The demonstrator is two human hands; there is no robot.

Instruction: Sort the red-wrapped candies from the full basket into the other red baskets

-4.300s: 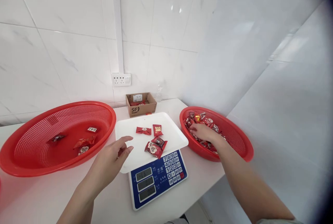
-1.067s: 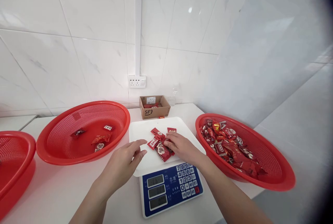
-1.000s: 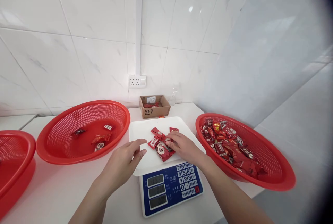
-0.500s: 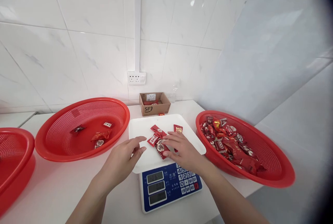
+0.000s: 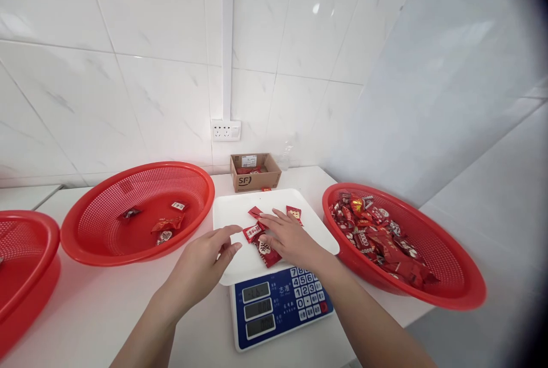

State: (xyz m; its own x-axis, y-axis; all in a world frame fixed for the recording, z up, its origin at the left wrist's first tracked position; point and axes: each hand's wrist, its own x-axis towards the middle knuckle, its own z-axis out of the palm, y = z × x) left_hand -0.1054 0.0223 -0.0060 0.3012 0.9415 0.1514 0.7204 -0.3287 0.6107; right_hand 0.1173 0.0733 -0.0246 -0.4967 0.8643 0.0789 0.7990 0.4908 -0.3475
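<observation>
A blue-faced digital scale carries a white tray with several red wrapped candies on it. My right hand lies over the candies with fingers spread flat, touching them. My left hand hovers at the tray's left front edge, fingers loosely apart, holding nothing. A red mesh basket on the right is full of red wrapped candies. A red mesh basket on the left holds a few candies.
A small open cardboard box stands behind the scale against the tiled wall, under a wall socket. A third red basket shows at the far left. The white counter ends just right of the full basket.
My right hand came from the right basket to the scale tray and slid leftward over the candies, spreading them. One candy now lies apart at the tray's right. My left hand has barely moved.
</observation>
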